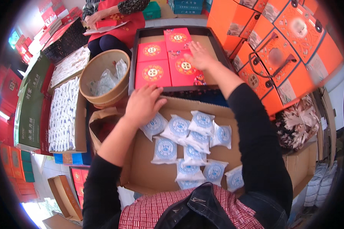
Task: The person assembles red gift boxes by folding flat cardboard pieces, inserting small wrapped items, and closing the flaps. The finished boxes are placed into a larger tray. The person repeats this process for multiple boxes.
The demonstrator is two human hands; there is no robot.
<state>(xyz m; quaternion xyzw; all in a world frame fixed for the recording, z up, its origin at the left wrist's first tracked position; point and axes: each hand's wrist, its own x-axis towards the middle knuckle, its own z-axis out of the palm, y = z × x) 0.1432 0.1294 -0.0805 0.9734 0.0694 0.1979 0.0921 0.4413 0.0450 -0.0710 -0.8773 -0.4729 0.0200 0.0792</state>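
Note:
Several flat red square boxes [153, 73] with round gold emblems lie side by side in a black-rimmed tray [132, 76]. My right hand [201, 57] is over the tray's right half, fingers stretched out and touching the right-hand red boxes. At the tray's near edge, my left hand [143, 105] rests with its fingers spread against the lower left red box. Neither hand grips anything that I can see. Below the tray, a shallow cardboard box [141, 164] contains several white wrapped packets [165, 149] with blue round prints, some overlapping.
A round tan tub [103, 100] with clear plastic inside stands left of the tray. Beside it is a carton packed with white packets [62, 118]. Orange gift boxes [277, 57] are stacked at the right. A person in a red apron [116, 28] sits beyond the tub.

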